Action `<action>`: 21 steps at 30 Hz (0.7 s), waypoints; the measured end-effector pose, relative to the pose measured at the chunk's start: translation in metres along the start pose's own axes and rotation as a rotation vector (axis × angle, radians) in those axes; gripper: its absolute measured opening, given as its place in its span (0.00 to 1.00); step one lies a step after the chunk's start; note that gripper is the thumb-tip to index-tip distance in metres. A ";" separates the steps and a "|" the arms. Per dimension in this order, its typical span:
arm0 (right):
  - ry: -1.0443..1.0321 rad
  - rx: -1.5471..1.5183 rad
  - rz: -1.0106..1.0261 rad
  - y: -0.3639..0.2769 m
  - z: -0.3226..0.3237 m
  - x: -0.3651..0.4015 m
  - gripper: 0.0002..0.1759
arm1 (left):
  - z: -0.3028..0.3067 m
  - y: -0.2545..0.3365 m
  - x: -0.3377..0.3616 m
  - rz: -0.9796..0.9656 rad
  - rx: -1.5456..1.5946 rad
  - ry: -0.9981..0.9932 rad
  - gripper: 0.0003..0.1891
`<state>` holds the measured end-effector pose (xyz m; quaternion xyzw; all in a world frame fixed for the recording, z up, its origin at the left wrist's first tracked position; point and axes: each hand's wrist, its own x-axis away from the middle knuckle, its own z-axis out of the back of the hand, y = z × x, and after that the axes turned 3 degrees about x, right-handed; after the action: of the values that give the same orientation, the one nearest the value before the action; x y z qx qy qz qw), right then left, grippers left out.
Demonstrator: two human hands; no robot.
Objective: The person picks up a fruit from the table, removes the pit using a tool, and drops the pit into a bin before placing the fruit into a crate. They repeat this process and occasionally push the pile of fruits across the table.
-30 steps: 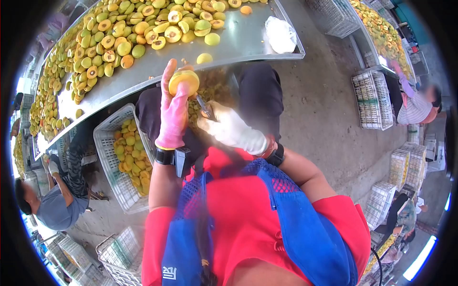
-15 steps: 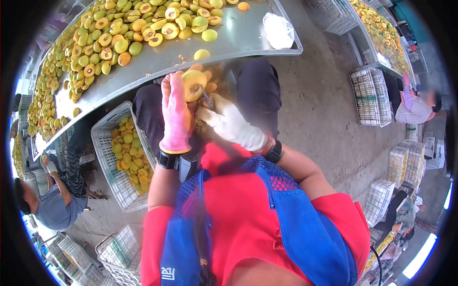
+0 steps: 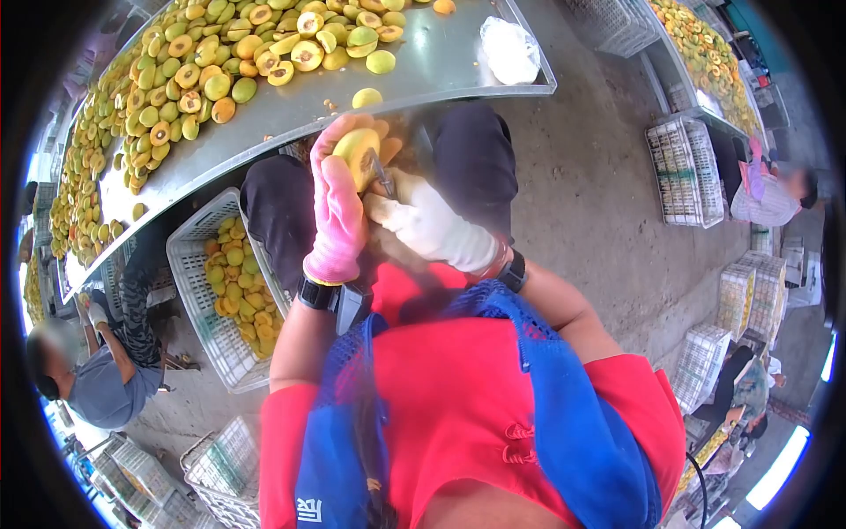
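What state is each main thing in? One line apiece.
Left hand: gloved, holding the cut fruit
Right hand: gloved, gripping the tool
Cut fruit: flesh exposed
Tool: tip at the cut fruit
Fruit pile: heaped, many halved
Near-left crate: open, partly filled
White plastic: crumpled, on the table

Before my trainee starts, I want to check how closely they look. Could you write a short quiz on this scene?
1. Which hand holds the tool: A, left; B, right?
2. True or false: the white bundle lies on the floor.
3. Fill in: the left hand holds a piece of ____.

Key: 1. B, the right hand. 2. false; the white bundle lies on the table. 3. fruit.
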<state>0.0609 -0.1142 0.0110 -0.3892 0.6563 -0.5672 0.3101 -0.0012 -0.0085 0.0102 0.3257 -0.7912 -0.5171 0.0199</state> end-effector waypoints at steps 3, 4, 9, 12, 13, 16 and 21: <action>-0.116 -0.137 -0.203 -0.012 0.008 0.000 0.11 | 0.003 -0.003 0.000 -0.047 -0.031 -0.034 0.34; -0.141 -0.142 -0.238 -0.012 0.010 0.000 0.11 | 0.007 -0.007 0.000 -0.067 -0.062 -0.044 0.34; -0.153 0.051 -0.126 -0.011 0.009 0.001 0.10 | 0.008 -0.010 0.003 -0.109 -0.054 -0.066 0.33; -0.163 0.008 -0.171 -0.012 0.010 0.000 0.09 | 0.006 -0.008 0.001 -0.074 0.012 -0.061 0.32; -0.152 0.001 -0.188 -0.012 0.010 0.000 0.09 | 0.008 -0.007 -0.001 -0.041 0.051 -0.058 0.31; -0.066 0.098 -0.111 -0.008 0.006 0.003 0.09 | 0.018 0.015 -0.007 0.163 0.136 -0.126 0.27; 0.120 0.467 0.290 -0.002 -0.006 0.005 0.09 | 0.004 0.039 -0.014 0.348 0.094 0.054 0.22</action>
<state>0.0537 -0.1152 0.0138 -0.1752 0.5738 -0.6747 0.4299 -0.0113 0.0123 0.0449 0.1981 -0.8581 -0.4596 0.1150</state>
